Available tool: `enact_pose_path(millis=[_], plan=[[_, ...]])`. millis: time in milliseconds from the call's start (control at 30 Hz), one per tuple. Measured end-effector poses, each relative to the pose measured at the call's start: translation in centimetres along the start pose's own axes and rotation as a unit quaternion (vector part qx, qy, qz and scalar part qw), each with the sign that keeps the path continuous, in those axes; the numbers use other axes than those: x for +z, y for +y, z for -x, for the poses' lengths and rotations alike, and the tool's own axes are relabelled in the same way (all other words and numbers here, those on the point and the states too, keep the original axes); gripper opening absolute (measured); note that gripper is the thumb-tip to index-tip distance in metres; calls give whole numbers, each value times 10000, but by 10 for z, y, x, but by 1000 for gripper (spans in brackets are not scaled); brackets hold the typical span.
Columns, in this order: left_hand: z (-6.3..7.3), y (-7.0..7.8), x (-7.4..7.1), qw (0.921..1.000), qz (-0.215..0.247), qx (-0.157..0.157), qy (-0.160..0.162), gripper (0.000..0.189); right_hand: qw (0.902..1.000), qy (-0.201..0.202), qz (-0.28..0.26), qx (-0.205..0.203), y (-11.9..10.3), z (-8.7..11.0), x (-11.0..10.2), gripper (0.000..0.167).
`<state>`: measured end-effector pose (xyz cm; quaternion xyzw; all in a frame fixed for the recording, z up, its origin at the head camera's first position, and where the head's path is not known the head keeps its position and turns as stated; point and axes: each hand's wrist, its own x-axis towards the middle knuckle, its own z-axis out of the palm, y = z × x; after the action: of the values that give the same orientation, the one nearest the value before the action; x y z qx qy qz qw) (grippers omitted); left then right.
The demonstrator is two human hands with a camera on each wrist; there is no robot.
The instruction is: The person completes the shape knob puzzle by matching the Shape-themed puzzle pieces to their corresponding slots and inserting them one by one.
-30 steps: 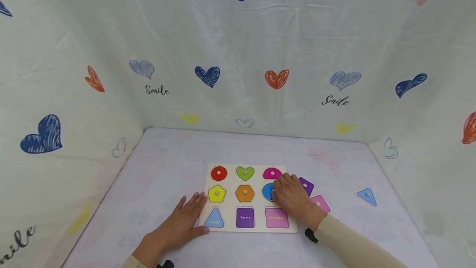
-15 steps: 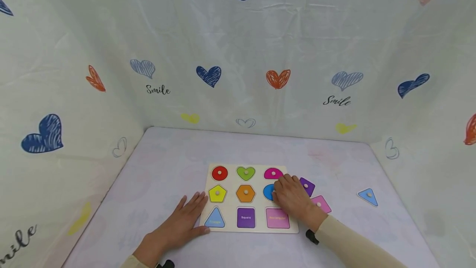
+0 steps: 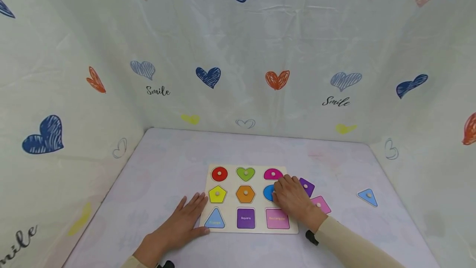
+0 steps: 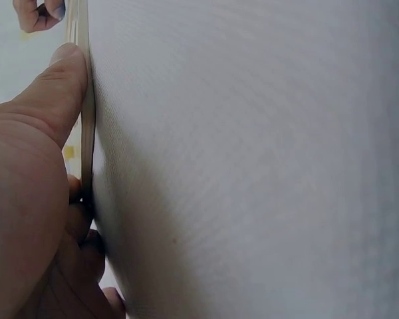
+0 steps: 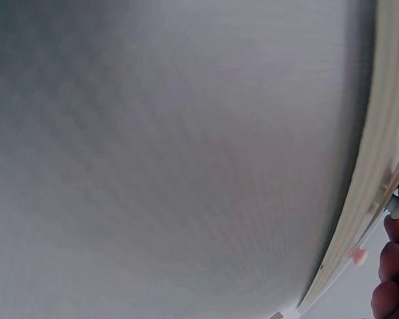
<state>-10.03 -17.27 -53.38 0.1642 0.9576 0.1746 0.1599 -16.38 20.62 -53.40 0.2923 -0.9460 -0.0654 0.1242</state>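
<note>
A wooden shape puzzle board (image 3: 230, 183) lies on the table. Its blue oval piece (image 3: 268, 192) sits in the middle row at the right, partly hidden under my right hand (image 3: 295, 199). In the right wrist view the thumb and fingertips (image 5: 398, 229) pinch the small pale knob (image 5: 395, 207) of that piece. My left hand (image 3: 178, 222) rests with extended fingers against the board's left edge, thumb at the near left corner. The left wrist view shows that thumb (image 4: 63, 83) along the board's edge (image 4: 86, 126).
Purple square (image 3: 306, 186) and pink rectangle (image 3: 322, 204) pieces lie right of the board, partly behind the right hand. A blue triangle piece (image 3: 367, 197) lies farther right. The near row has printed triangle, square (image 3: 246, 218) and rectangle recesses. Heart-printed cloth (image 3: 238, 44) surrounds the table.
</note>
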Motion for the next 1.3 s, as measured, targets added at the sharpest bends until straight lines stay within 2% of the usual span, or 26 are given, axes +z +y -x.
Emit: enact_pose_path(millis=[267, 500, 1300], plan=[[-1, -1, 1, 10000, 1, 56, 20, 101, 10000, 22, 30, 31, 0, 1, 0, 31], [-1, -1, 3, 10000, -29, -37, -2, 101, 10000, 52, 63, 10, 0, 0, -1, 30], [2, 1, -2, 10000, 40, 10, 14, 100, 9999, -80, -32, 131, -3, 1, 2, 29]])
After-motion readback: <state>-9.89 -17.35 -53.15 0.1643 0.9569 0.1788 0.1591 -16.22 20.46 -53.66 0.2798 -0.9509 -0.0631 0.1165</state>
